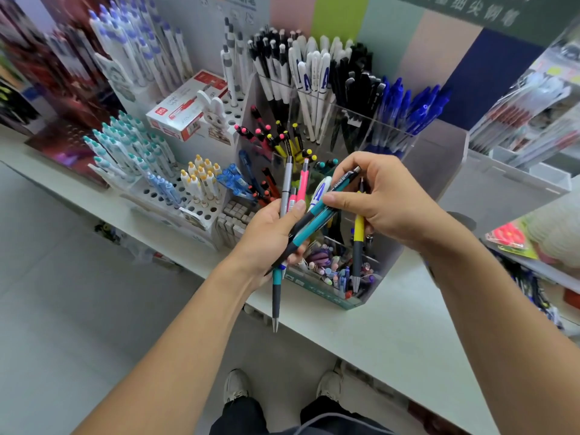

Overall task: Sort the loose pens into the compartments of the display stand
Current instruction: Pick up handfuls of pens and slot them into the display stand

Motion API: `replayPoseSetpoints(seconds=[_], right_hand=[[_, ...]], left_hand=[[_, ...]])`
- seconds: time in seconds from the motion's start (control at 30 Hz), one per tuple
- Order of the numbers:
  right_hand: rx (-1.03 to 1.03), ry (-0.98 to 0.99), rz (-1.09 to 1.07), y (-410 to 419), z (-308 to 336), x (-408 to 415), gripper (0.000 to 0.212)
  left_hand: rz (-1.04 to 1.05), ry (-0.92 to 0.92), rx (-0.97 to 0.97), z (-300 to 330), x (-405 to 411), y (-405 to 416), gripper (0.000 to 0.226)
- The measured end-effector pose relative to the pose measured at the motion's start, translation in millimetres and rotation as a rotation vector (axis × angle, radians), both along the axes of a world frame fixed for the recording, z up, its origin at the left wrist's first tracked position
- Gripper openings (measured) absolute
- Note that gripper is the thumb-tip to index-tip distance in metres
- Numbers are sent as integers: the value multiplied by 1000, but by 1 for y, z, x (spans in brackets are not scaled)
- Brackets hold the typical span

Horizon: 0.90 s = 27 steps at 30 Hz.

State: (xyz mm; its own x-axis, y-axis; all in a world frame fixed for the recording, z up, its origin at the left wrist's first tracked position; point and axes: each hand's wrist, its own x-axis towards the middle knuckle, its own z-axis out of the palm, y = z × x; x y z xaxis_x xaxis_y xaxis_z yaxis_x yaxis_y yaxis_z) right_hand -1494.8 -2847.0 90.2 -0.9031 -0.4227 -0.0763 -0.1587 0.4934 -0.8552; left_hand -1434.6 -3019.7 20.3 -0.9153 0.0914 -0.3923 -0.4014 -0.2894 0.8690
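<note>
Teal pen [326,200] with dark grip, pinched between both hands

Your left hand [270,233] covers the middle of the pen bundle [293,196], so you cannot count the pens in it, and your right hand [379,202] hides the top of the yellow pen [357,233]. Both hands and the bundle block the middle compartments of the stand [439,189], and the small items in its near compartment [332,268] are too small and jumbled to name. The far sign [470,11] is cut by the top edge and too blurred to read, the racks [47,73] at far left and the packets [533,105] at right are smeared, and your arms leave the picture at the bottom.
</note>
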Motion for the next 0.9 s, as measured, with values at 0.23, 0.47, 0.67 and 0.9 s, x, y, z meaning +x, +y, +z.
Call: replayPoseSetpoints(seconds=[0.23, 0.47, 0.67, 0.9], right_hand=[[247, -58, 83, 0, 4, -8, 16], [326, 457, -129, 33, 62, -15, 19], [427, 777, -193, 30, 85, -28, 26], [720, 502, 102, -13, 24, -66, 23]], left_hand=[[-23, 46, 61, -6, 1, 2, 13], [222, 165, -76, -11, -15, -10, 10], [172, 226, -50, -3, -24, -21, 8], [238, 175, 4, -4, -26, -25, 7]])
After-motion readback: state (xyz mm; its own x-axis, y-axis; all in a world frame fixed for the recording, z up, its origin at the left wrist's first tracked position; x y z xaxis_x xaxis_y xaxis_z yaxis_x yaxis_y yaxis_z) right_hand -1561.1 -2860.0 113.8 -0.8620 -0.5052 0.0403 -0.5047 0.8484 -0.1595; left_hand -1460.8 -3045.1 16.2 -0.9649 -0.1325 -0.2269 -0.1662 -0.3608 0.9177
